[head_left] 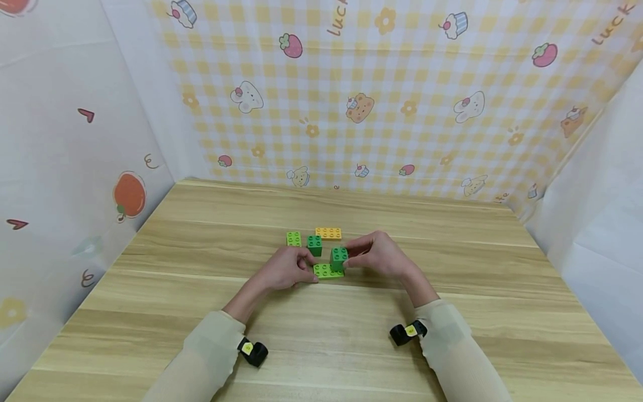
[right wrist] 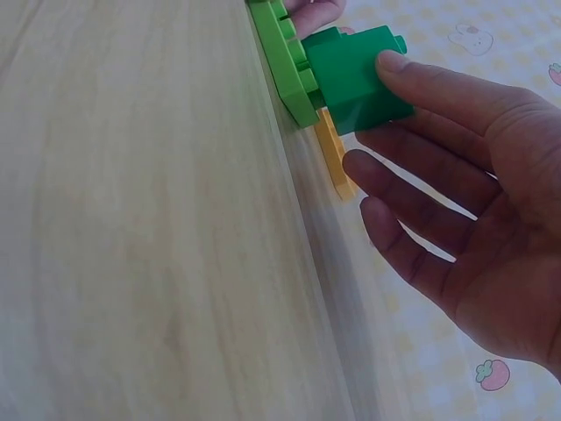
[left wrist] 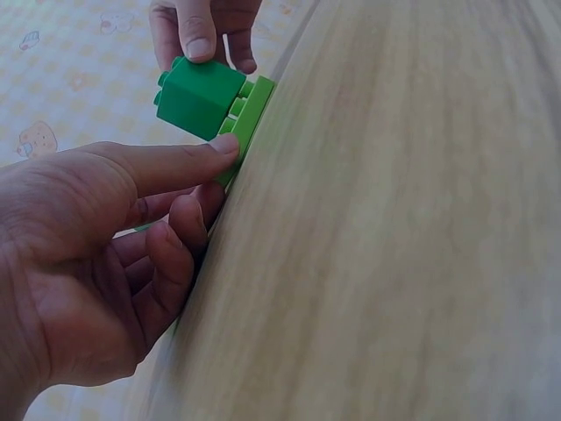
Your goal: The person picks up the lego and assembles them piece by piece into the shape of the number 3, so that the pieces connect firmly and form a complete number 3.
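A light green flat brick (head_left: 322, 271) lies on the table, its left end pinched between the thumb and a finger of my left hand (head_left: 287, 268). Over the right end of that brick, my right hand (head_left: 383, 255) pinches a dark green block (head_left: 339, 255) between thumb and fingers. The left wrist view shows the dark green block (left wrist: 200, 96) tilted against the studs of the light green brick (left wrist: 252, 110). In the right wrist view the thumb of my right hand (right wrist: 465, 167) lies on the block (right wrist: 355, 77), the lower fingers apart from it.
Just behind my hands stand another dark green block (head_left: 314, 245) and a smaller light green brick (head_left: 293, 239). A yellow-orange flat brick (head_left: 329, 233) lies farther back. Patterned cloth (head_left: 321, 111) hangs behind the wooden table (head_left: 452, 251).
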`<control>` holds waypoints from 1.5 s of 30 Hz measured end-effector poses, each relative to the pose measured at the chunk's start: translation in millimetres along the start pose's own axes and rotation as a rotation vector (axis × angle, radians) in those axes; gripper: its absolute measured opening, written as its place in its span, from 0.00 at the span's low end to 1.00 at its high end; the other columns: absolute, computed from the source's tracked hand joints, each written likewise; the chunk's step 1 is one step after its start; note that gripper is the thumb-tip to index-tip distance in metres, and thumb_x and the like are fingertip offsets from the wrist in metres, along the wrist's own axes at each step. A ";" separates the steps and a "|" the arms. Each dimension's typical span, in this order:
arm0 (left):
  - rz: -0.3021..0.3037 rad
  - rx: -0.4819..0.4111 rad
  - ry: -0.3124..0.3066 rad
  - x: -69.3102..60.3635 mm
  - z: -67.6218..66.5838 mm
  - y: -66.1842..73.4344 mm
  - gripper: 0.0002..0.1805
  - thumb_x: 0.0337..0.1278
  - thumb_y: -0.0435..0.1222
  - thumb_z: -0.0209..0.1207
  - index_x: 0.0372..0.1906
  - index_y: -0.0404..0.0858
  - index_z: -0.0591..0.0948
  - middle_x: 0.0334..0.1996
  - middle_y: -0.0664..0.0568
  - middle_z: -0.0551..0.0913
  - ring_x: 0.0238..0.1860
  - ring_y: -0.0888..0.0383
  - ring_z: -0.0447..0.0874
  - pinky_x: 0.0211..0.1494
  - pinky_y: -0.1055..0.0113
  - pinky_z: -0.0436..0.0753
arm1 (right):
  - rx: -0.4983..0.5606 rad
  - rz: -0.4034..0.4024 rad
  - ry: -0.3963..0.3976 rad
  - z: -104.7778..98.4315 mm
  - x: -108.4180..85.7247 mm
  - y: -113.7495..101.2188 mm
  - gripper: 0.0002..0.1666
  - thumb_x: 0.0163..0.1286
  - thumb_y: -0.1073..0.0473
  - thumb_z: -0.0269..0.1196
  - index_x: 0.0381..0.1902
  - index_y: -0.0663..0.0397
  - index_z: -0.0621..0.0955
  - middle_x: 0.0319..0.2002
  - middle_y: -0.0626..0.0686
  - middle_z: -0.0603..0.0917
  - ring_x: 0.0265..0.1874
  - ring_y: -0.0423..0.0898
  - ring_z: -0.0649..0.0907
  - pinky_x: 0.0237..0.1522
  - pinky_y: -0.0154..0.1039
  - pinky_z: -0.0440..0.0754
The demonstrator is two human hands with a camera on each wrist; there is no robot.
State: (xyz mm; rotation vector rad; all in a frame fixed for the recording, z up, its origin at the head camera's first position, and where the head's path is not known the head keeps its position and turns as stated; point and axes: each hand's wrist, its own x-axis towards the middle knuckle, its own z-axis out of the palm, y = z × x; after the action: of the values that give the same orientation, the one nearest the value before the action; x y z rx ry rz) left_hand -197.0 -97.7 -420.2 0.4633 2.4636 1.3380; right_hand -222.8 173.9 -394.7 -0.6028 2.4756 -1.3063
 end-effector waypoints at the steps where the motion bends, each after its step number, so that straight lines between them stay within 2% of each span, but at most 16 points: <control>1: -0.002 0.001 0.000 0.2 0.2 -0.2 0.17 0.53 0.33 0.78 0.47 0.34 0.87 0.25 0.52 0.83 0.18 0.62 0.75 0.25 0.69 0.75 | 0.002 -0.003 -0.004 0.1 0.1 0.4 0.21 0.64 0.56 0.78 0.55 0.50 0.91 0.48 0.50 0.93 0.44 0.42 0.90 0.48 0.38 0.86; 12: -0.009 0.000 0.000 0.3 0.9 -1.5 0.17 0.52 0.33 0.78 0.46 0.33 0.86 0.26 0.52 0.83 0.18 0.62 0.75 0.25 0.68 0.76 | 0.006 -0.026 -0.024 0.5 -1.4 1.7 0.22 0.63 0.56 0.78 0.55 0.52 0.91 0.48 0.51 0.93 0.45 0.43 0.90 0.48 0.37 0.87; 34: -0.019 -0.003 0.002 0.7 1.2 -2.0 0.17 0.53 0.33 0.78 0.47 0.34 0.87 0.26 0.52 0.83 0.18 0.62 0.75 0.24 0.69 0.75 | 0.005 0.023 -0.032 2.3 -2.9 -0.1 0.21 0.61 0.57 0.80 0.53 0.51 0.91 0.47 0.50 0.93 0.45 0.43 0.89 0.48 0.39 0.86; 45: -0.020 0.014 0.005 -0.3 0.7 0.9 0.16 0.54 0.33 0.77 0.47 0.35 0.87 0.25 0.52 0.82 0.17 0.62 0.74 0.24 0.70 0.74 | -0.050 0.022 -0.025 2.9 -2.5 -3.0 0.22 0.61 0.56 0.80 0.53 0.51 0.91 0.47 0.49 0.93 0.44 0.42 0.88 0.48 0.40 0.86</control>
State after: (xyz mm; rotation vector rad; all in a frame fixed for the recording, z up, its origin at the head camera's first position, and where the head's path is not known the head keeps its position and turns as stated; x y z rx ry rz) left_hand -196.3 -96.9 -419.8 0.4380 2.4768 1.3166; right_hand -218.7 171.5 -393.7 -0.5986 2.4942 -1.2250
